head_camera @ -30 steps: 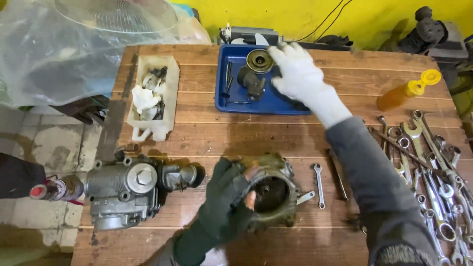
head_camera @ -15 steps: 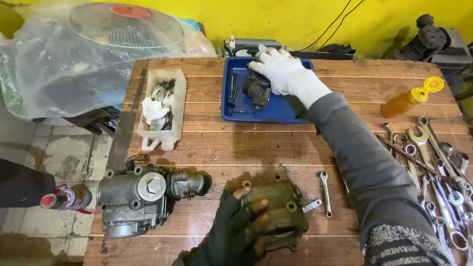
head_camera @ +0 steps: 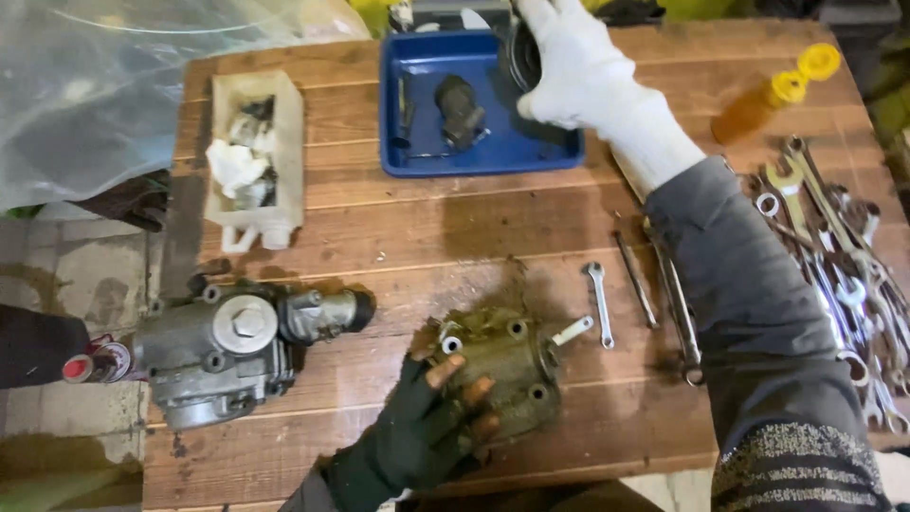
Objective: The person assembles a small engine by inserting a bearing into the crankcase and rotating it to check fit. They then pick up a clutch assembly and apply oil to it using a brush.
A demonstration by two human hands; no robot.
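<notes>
Two hands are working over the bench (head_camera: 379,246): the left hand (head_camera: 427,427), fingers spread, is pressing on the grimy housing (head_camera: 507,365) at 6 o'clock, while the right hand (head_camera: 573,71), fingers curled, is gripping a round part (head_camera: 519,59) above the blue tray (head_camera: 474,156) at 12 o'clock.

My left hand (head_camera: 427,422): dark-gloved, fingers spread, palm down. My right hand (head_camera: 578,71): white-gloved, arm stretched forward, fingers curled.

The right hand (head_camera: 569,76) has lifted a round part (head_camera: 519,57) off the blue tray (head_camera: 398,161).
</notes>
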